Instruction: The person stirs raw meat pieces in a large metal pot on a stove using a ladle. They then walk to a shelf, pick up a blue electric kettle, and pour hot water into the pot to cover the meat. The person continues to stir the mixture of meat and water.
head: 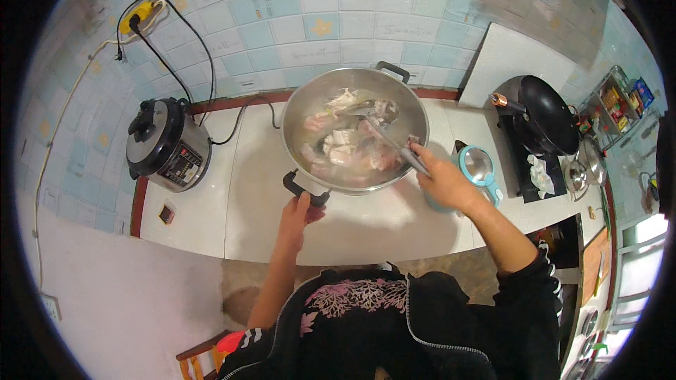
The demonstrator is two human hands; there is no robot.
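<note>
A large two-handled metal pot (pixel 293 142) stands on the white counter in front of me. Steam rises over pale liquid and chunks of meat (pixel 340 145) inside it. My left hand (pixel 296 216) grips the near black side handle (pixel 303 190) of the pot. In my right hand (pixel 441 177) is the grey handle of a long utensil (pixel 388 140). It slants over the right rim, and its far end lies among the chunks, where I cannot tell its shape.
At the left stands an electric pressure cooker (pixel 169 145). Near my right forearm is a turquoise kettle (pixel 478 166). Farther right, a black wok (pixel 549 116) rests on a dark cooktop (pixel 523 179). Cords hang from a yellow power strip (pixel 135 17) on the tiled wall. A wooden cutting board (pixel 592 264) lies far right.
</note>
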